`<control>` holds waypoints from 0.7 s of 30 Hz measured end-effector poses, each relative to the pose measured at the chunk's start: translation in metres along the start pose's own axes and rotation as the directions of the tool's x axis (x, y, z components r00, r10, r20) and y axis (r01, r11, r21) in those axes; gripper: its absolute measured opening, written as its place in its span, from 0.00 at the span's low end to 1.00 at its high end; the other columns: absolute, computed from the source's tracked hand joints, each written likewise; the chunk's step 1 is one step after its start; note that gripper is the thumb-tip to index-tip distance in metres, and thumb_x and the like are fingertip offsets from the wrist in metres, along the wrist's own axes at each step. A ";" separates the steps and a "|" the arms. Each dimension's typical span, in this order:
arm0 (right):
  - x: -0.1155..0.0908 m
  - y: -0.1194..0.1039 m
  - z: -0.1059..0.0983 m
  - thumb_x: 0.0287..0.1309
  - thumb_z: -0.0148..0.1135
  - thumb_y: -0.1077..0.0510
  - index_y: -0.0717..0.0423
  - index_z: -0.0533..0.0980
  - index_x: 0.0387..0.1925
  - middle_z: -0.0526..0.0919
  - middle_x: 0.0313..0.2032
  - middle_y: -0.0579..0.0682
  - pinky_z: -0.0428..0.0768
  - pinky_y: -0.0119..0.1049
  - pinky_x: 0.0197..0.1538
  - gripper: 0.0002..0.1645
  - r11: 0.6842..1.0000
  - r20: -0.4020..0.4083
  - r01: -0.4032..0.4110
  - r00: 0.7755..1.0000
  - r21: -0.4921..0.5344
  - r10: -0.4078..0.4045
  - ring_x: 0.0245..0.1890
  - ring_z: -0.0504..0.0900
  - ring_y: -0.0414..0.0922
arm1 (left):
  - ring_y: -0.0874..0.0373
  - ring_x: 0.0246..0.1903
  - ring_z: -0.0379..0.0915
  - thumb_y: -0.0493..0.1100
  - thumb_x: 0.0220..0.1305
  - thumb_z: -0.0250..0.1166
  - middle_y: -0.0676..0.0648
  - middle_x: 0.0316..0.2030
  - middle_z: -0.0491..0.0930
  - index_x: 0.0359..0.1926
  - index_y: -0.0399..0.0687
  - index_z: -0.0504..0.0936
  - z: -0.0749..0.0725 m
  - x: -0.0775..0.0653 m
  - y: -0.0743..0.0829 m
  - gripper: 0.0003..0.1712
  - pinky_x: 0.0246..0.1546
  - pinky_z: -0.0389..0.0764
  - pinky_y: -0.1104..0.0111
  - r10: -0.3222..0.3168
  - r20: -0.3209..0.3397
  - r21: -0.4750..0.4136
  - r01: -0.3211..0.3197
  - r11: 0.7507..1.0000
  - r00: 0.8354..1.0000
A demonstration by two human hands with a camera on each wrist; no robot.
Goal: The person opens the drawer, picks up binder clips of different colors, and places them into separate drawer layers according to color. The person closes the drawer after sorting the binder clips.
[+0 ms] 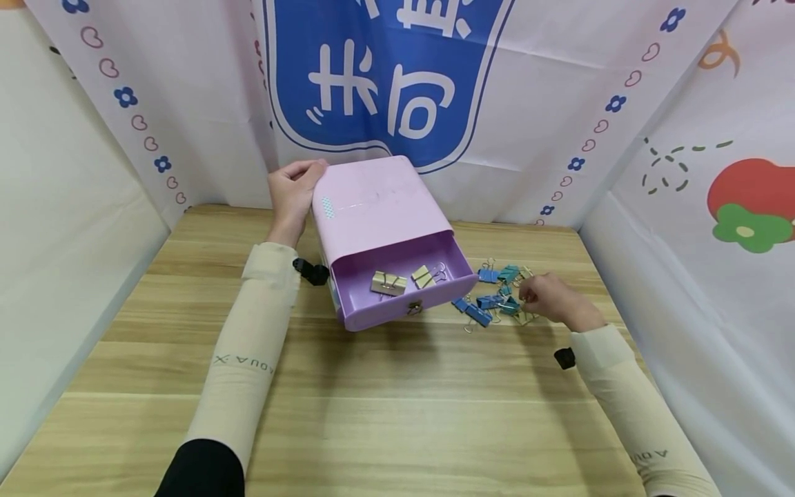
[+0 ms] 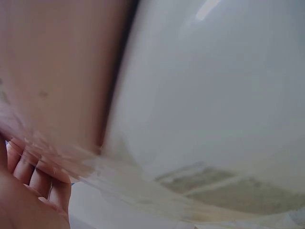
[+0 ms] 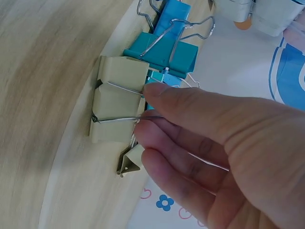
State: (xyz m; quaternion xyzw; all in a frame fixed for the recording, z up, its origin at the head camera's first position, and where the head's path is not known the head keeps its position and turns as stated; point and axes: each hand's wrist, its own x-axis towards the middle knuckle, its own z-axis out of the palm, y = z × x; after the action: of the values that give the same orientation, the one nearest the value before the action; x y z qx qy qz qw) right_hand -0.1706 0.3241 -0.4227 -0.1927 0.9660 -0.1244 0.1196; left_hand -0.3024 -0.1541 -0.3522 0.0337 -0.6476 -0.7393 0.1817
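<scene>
Right hand (image 1: 555, 301) pinches a cream metal binder clip (image 3: 116, 98) by its wire handle (image 3: 124, 119) at the worktop (image 1: 435, 428); the open purple plastic drawer (image 1: 385, 317) lies leftward, left hand (image 1: 292, 199) gripping the pink plastic box (image 1: 379, 203)

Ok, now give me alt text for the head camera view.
A person's right hand touches a pile of blue, teal and cream binder clips on a wooden table. The left hand holds a back corner of a pink box beside them, its purple drawer open with two cream clips inside.
</scene>
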 end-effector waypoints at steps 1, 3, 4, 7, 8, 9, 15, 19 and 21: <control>0.000 0.000 -0.001 0.63 0.71 0.67 0.61 0.84 0.37 0.88 0.34 0.53 0.86 0.46 0.41 0.02 1.000 0.003 -0.004 1.000 0.006 0.004 0.34 0.84 0.44 | 0.64 0.33 0.85 0.44 0.63 0.78 0.56 0.34 0.90 0.41 0.46 0.94 0.000 0.000 0.000 0.09 0.36 0.84 0.76 -0.003 0.001 -0.002 0.003 1.000 1.000; -0.001 0.000 -0.003 0.63 0.72 0.67 0.60 0.84 0.35 0.87 0.33 0.52 0.85 0.44 0.39 0.03 1.000 0.004 -0.020 1.000 0.016 0.020 0.32 0.83 0.44 | 0.64 0.33 0.85 0.44 0.63 0.78 0.56 0.34 0.90 0.41 0.46 0.94 0.000 0.000 0.000 0.08 0.36 0.84 0.76 -0.007 0.001 -0.003 0.007 1.000 1.000; -0.002 0.000 -0.005 0.63 0.72 0.67 0.60 0.83 0.34 0.86 0.31 0.52 0.84 0.43 0.38 0.03 0.999 0.001 -0.024 1.000 0.020 0.024 0.31 0.82 0.43 | 0.64 0.33 0.85 0.44 0.63 0.78 0.55 0.35 0.90 0.41 0.47 0.94 0.000 0.000 0.000 0.08 0.36 0.84 0.76 -0.008 0.002 -0.002 0.008 1.000 1.000; -0.004 0.001 -0.009 0.63 0.72 0.67 0.59 0.83 0.31 0.85 0.28 0.50 0.80 0.40 0.35 0.05 0.999 -0.017 -0.038 0.999 0.026 0.038 0.28 0.79 0.42 | 0.64 0.33 0.85 0.44 0.63 0.78 0.55 0.36 0.90 0.42 0.47 0.94 0.000 0.000 0.000 0.09 0.37 0.84 0.76 -0.010 0.002 -0.004 0.010 1.000 1.000; -0.005 0.001 -0.011 0.63 0.72 0.67 0.59 0.82 0.30 0.84 0.27 0.50 0.79 0.40 0.34 0.06 0.999 -0.025 -0.041 0.999 0.026 0.042 0.27 0.77 0.42 | 0.64 0.33 0.85 0.44 0.63 0.78 0.55 0.36 0.90 0.42 0.47 0.94 0.000 0.000 0.000 0.09 0.37 0.84 0.76 -0.011 0.002 -0.006 0.011 1.000 1.000; -0.005 0.001 -0.013 0.63 0.72 0.66 0.59 0.82 0.30 0.84 0.27 0.49 0.78 0.39 0.33 0.06 0.999 -0.033 -0.042 0.999 0.025 0.043 0.26 0.77 0.42 | 0.64 0.33 0.85 0.44 0.62 0.78 0.55 0.35 0.90 0.42 0.47 0.94 0.000 0.000 0.000 0.09 0.37 0.84 0.76 -0.011 0.001 -0.008 0.011 1.000 1.000; -0.010 -0.001 -0.019 0.63 0.72 0.66 0.59 0.83 0.31 0.85 0.28 0.50 0.80 0.39 0.34 0.05 0.998 -0.065 -0.053 0.996 0.021 0.055 0.27 0.79 0.42 | 0.64 0.33 0.84 0.44 0.63 0.77 0.57 0.33 0.90 0.41 0.46 0.94 0.000 -0.001 0.001 0.09 0.36 0.84 0.76 0.002 -0.002 0.000 -0.002 1.000 1.000; -0.012 -0.004 -0.024 0.64 0.72 0.65 0.58 0.83 0.32 0.87 0.28 0.50 0.81 0.40 0.34 0.04 0.998 -0.090 -0.064 0.994 0.018 0.065 0.27 0.81 0.42 | 0.64 0.33 0.84 0.44 0.63 0.77 0.57 0.33 0.90 0.42 0.46 0.94 0.000 -0.001 0.001 0.09 0.37 0.84 0.76 0.003 -0.002 0.007 -0.003 1.000 1.000; -0.012 -0.008 -0.027 0.65 0.71 0.65 0.59 0.84 0.33 0.87 0.29 0.51 0.82 0.40 0.34 0.04 0.998 -0.108 -0.061 0.992 0.013 0.062 0.28 0.81 0.42 | 0.64 0.33 0.85 0.44 0.63 0.77 0.57 0.34 0.90 0.42 0.46 0.94 0.000 -0.001 0.000 0.09 0.37 0.84 0.76 0.000 -0.004 0.005 0.000 1.000 1.000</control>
State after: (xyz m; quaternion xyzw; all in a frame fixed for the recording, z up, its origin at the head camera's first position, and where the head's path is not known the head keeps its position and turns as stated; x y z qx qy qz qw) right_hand -0.1645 0.3276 -0.3928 -0.1554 0.9759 -0.1356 0.0719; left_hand -0.3011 -0.1542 -0.3521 0.0355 -0.6491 -0.7376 0.1827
